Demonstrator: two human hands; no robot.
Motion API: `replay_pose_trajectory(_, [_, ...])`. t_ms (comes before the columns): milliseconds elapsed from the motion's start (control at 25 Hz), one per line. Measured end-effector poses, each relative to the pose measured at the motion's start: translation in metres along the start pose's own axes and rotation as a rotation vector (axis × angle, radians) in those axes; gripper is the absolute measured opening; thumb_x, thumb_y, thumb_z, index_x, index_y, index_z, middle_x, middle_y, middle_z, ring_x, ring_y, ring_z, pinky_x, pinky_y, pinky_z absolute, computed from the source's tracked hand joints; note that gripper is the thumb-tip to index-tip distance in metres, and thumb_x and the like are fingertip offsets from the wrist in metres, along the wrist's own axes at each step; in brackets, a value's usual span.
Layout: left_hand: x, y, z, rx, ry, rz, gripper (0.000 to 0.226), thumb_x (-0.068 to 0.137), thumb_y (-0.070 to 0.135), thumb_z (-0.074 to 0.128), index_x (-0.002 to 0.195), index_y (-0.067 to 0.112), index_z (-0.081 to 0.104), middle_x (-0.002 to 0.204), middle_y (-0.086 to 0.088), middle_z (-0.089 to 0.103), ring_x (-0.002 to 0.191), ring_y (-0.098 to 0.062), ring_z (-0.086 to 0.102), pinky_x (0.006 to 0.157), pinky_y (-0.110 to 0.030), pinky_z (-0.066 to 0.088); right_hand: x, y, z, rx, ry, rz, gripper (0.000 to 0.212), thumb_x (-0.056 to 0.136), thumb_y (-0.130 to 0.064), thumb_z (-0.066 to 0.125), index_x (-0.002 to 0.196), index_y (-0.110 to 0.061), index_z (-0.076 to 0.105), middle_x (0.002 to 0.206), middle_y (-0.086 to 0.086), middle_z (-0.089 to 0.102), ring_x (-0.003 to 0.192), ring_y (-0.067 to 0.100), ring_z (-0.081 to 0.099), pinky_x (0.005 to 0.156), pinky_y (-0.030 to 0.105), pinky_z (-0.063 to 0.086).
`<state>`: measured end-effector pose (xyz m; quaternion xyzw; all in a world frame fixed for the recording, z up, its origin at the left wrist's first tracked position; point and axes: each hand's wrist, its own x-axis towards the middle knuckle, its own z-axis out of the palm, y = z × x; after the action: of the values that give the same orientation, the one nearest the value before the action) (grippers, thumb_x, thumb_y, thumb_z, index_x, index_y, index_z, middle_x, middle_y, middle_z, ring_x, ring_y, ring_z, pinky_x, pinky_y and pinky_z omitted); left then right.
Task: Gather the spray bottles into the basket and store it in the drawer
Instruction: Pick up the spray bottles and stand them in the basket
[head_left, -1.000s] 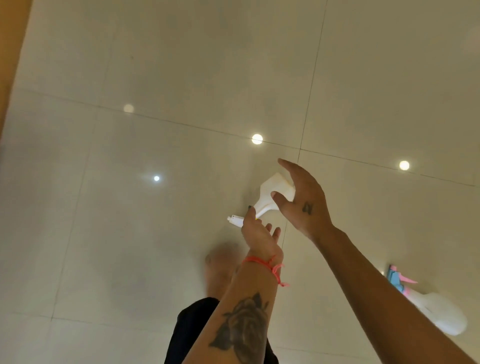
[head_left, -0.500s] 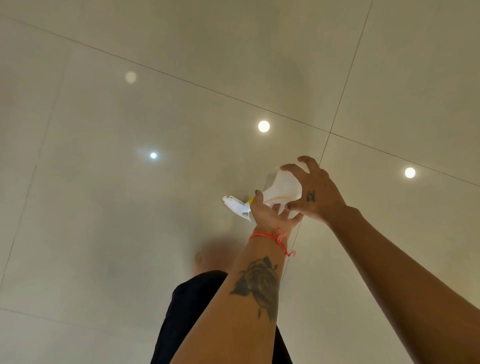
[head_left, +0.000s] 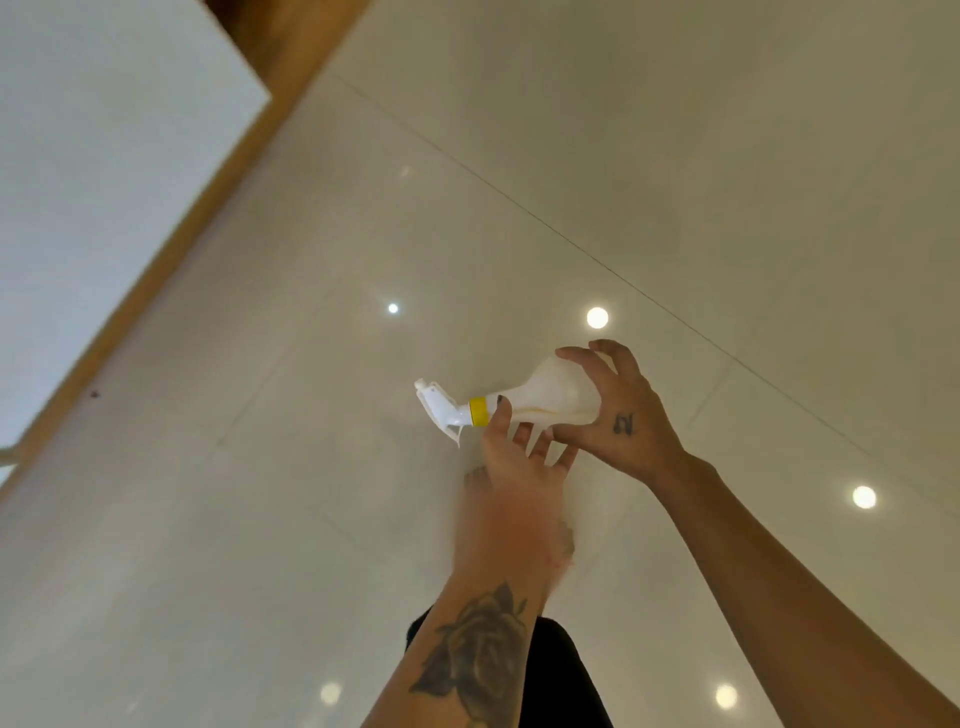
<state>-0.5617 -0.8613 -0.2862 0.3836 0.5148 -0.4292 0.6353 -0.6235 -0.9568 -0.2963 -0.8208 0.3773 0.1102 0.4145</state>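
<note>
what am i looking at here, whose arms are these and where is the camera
There is no machine here, only a person. The one camera sits on their head and looks down, so both arms reach in from the bottom of the picture. Below is a glossy tiled floor that mirrors ceiling lights. The right hand grips the round body of a white spray bottle, which has a yellow collar and a white trigger head. The left hand touches the bottle's neck from below. At the upper left is the edge of some white and wooden furniture.
</note>
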Motion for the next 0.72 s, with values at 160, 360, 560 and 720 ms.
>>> replay_pose_trajectory(160, [-0.06, 0.069, -0.039, -0.115, -0.046, 0.147, 0.023, 0.089, 0.032, 0.054, 0.108, 0.018, 0.06, 0.125, -0.01, 0.056, 0.115, -0.029, 0.055, 0.09, -0.049, 0.049, -0.015, -0.098, 0.017, -0.014, -0.06, -0.168, 0.081, 0.063, -0.031, 0.083, 0.133, -0.037, 0.042, 0.144, -0.004, 0.027, 0.124, 0.026, 0.04, 0.096, 0.036, 0.042])
replay_pose_trajectory(360, [-0.105, 0.145, -0.112, -0.283, -0.056, 0.292, 0.017, 0.087, 0.029, 0.057, 0.101, 0.02, 0.062, 0.121, -0.007, 0.06, 0.115, -0.029, 0.056, 0.096, -0.051, 0.047, -0.034, -0.199, 0.078, -0.071, -0.138, -0.341, 0.081, 0.064, -0.034, 0.083, 0.133, -0.035, 0.042, 0.143, -0.001, 0.029, 0.125, 0.025, 0.04, 0.094, 0.034, 0.041])
replay_pose_trajectory(560, [-0.143, 0.22, -0.212, -0.35, -0.031, 0.393, 0.031, 0.089, 0.031, 0.056, 0.117, 0.019, 0.058, 0.118, -0.004, 0.06, 0.114, -0.025, 0.055, 0.096, -0.048, 0.048, -0.07, -0.296, 0.165, -0.136, -0.219, -0.467, 0.08, 0.064, -0.038, 0.082, 0.134, -0.034, 0.042, 0.142, -0.001, 0.032, 0.123, 0.021, 0.042, 0.089, 0.025, 0.039])
replay_pose_trajectory(720, [-0.185, 0.281, -0.296, -0.346, 0.027, 0.51, 0.033, 0.089, 0.029, 0.055, 0.121, 0.02, 0.053, 0.112, 0.004, 0.055, 0.117, -0.023, 0.051, 0.099, -0.048, 0.045, -0.114, -0.374, 0.232, -0.106, -0.297, -0.506, 0.081, 0.064, -0.044, 0.08, 0.135, -0.037, 0.04, 0.142, -0.002, 0.032, 0.121, 0.014, 0.039, 0.086, 0.018, 0.034])
